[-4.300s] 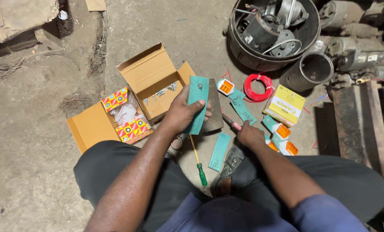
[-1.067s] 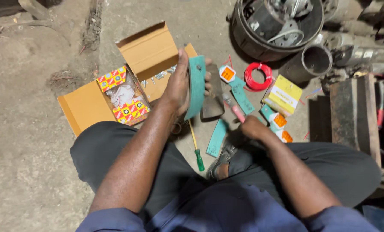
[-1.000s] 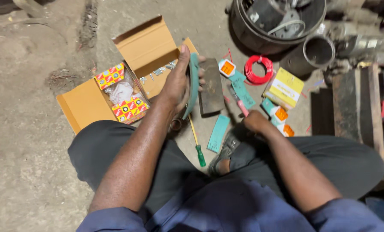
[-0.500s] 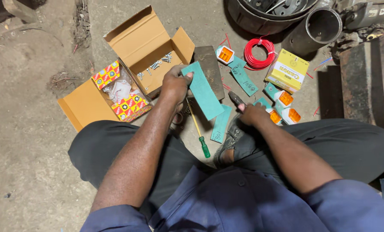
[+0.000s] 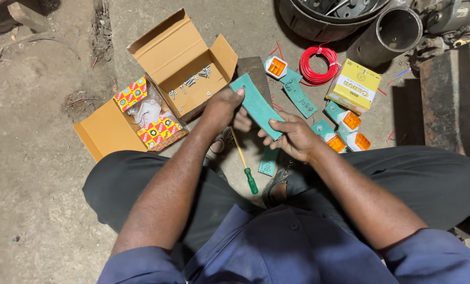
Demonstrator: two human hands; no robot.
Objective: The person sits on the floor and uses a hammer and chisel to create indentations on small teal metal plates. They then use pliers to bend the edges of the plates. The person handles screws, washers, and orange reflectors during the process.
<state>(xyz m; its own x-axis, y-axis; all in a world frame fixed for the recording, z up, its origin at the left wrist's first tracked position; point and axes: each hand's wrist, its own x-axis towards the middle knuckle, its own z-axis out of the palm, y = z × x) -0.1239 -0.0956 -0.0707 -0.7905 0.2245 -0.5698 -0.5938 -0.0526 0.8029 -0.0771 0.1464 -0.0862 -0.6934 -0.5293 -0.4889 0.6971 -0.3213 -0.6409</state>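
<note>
Item: green curved strip (image 5: 257, 107), held in both your hands above the floor (image 5: 35, 158).

Hold: your left hand (image 5: 221, 105) has its fingers closed on the strip's upper end, at about 10 o'clock; your right hand (image 5: 292, 138) has its fingers wrapped over the lower end, at about 4 o'clock. Neither hand has anything else in it. The long axis runs 10 to 4 o'clock, so the strip spans the two hands, each about equally near it.

Containers:
- Open cardboard box (image 5: 185, 68), at 10 o'clock from your left hand: loose screws lie on its bottom.
- Bright patterned small box (image 5: 148, 115), at 9 o'clock: holds a clear bag of parts.
- Yellow carton (image 5: 353, 87), at 2 o'clock: shut, contents unseen.
- Dark round tub (image 5: 319, 21), at 12 o'clock: metal parts inside.

Loose, on the floor: more green strips (image 5: 299, 97), a red wire coil (image 5: 319, 64), and a green-handled screwdriver (image 5: 244, 163) below your hands.
</note>
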